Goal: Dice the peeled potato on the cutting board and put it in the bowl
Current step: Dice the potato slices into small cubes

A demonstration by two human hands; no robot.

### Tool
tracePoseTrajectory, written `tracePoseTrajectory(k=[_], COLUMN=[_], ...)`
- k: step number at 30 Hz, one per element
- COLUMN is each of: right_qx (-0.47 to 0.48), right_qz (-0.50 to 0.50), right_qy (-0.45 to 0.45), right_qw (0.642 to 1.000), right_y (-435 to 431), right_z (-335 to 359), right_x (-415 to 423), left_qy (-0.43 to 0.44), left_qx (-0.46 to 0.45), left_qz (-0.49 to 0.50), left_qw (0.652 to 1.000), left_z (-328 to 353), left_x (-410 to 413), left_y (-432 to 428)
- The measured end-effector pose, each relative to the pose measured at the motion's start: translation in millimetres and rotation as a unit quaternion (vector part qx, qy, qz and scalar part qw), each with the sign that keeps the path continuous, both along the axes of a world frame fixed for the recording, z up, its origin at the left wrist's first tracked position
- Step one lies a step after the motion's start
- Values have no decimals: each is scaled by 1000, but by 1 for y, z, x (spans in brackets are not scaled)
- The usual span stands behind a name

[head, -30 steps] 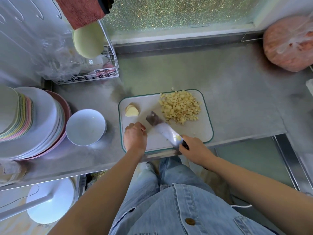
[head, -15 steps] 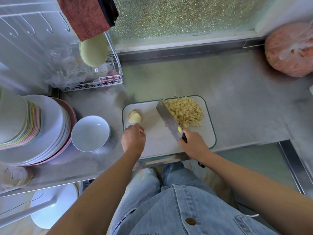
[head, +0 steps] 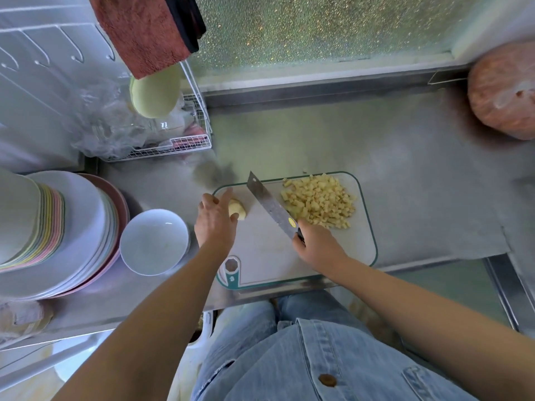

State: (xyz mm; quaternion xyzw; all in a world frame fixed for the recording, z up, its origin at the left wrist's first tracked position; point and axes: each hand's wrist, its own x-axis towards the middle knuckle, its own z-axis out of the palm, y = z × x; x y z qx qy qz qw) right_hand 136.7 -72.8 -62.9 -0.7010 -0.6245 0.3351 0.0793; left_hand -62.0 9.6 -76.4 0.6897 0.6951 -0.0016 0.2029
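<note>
Potato dice (head: 318, 201) heaped pale yellow on cutting board (head: 260, 256), left hand (head: 215, 224) spread over uncut chunk (head: 238, 211), right hand (head: 315, 244) gripping knife (head: 269, 204)

Colour reference, worktop items

The cutting board (head: 260, 256) is white with a green border; diced potato (head: 318, 202) pale yellow; bowl (head: 153, 241) white; knife (head: 269, 205) grey steel with a yellow sticker and black handle; counter (head: 405, 169) dull grey; cloth (head: 142, 33) rust red; window pane (head: 318, 30) green, gold-speckled; shirt (head: 318, 357) light blue denim.

Left hand (head: 215, 224) uncurled, reached over potato chunk (head: 238, 209) (fingers spread); knife (head: 270, 205) swung upward.
</note>
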Motion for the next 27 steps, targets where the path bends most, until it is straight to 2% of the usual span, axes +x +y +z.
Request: tracePoseTrajectory(k=[8,15,19,24,27], right_qx=[-13,-14,-5,4,15], right_qz=[-19,-54,-72,-65,-58], right_qy=[13,28,39,49,33], right_qw=[1000,998,997,997,998], right_y=[-1,-3,-7,-9,-12], right_z=[-4,-6,-7,-7,-6], right_x=[1,0,-6,-7,-9], left_qy=[8,-191,-155,-115,-72], left_qx=[45,101,5,-19,-33], left_qz=[-30,-85,-121,-30,-45], left_qw=[998,973,980,993,996], left_z=[-2,-4,-11,-11,-9], left_x=[-2,-12,-3,-6,-3], left_y=[5,-10,-36,-58,-59])
